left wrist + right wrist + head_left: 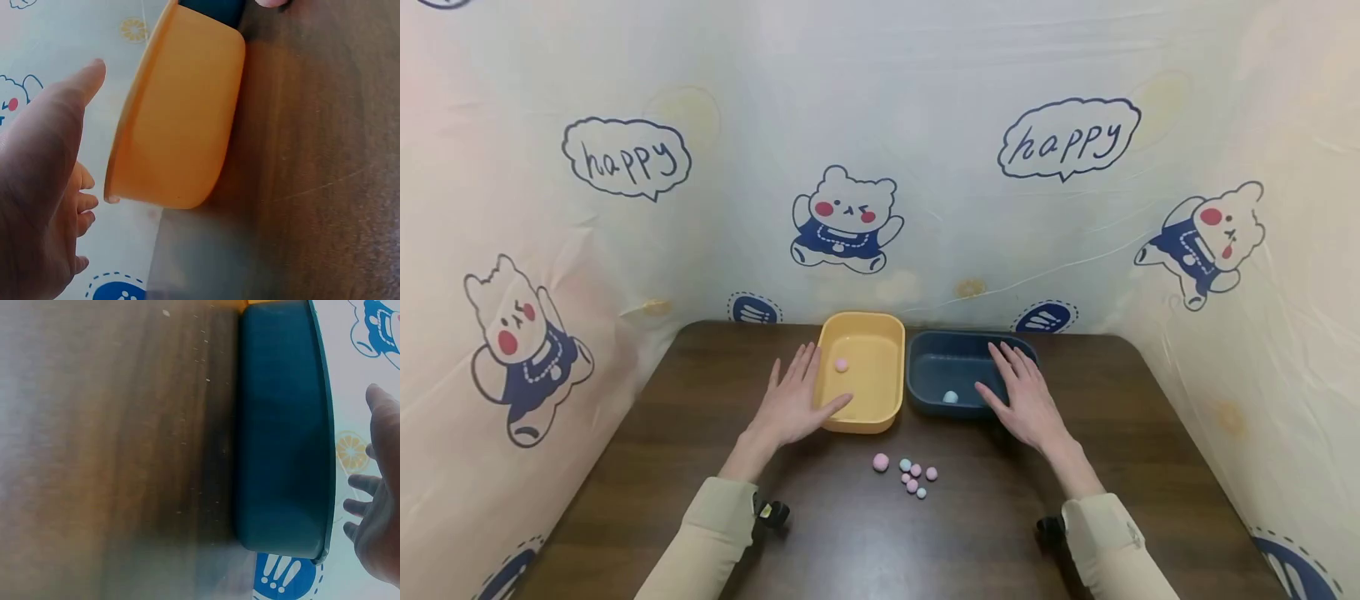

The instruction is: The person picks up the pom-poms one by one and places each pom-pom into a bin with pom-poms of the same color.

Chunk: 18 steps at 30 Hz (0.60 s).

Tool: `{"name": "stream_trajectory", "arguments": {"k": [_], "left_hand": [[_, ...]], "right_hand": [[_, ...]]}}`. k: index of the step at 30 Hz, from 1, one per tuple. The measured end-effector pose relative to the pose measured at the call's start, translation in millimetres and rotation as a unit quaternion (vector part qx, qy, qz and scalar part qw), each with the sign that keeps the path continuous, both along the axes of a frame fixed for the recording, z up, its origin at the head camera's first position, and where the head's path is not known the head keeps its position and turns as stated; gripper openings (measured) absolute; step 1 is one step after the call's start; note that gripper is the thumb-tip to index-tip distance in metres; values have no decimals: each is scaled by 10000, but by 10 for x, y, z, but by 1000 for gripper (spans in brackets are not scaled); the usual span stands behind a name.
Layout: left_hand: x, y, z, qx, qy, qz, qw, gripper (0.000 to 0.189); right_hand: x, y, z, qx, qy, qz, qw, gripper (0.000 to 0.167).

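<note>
My left hand [792, 402], fingers spread, is over the left edge of a yellow tray [881, 392]; whether it touches the rim I cannot tell. One pink ball [842, 365] lies inside that tray. On the other side, my right hand [1027, 398] hovers with spread fingers over the right part of a dark blue tray [942, 342]. A light blue ball [951, 397] sits in the blue tray near its front wall. In front of the trays, several small pink and light blue balls are grouped on the table, with a larger pink ball [881, 462] at their left.
The brown wooden table [820, 550] carries both trays side by side near its back edge. A pale curtain [925, 108] printed with cartoon bears hangs around the back and sides. Dark wrist devices sit at both sleeve cuffs.
</note>
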<state>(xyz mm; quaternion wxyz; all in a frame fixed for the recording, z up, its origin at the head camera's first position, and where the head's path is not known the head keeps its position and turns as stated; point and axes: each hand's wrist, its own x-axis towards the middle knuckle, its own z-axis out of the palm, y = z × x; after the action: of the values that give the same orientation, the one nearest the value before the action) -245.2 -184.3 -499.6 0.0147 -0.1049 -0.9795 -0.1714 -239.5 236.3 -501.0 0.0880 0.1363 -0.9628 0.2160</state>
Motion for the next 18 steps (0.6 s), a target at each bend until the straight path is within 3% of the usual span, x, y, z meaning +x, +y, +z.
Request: {"name": "stream_trajectory", "arguments": {"k": [12,18], "left_hand": [[21,-16,-107,-1,-124,-81,9999,128],[30,-19,-160,-84,-213,-111,9997,131]], "right_hand": [[275,-103,-103,-114,311,321,9989,81],[445,-161,-68,-257,168,425,9986,82]]}}
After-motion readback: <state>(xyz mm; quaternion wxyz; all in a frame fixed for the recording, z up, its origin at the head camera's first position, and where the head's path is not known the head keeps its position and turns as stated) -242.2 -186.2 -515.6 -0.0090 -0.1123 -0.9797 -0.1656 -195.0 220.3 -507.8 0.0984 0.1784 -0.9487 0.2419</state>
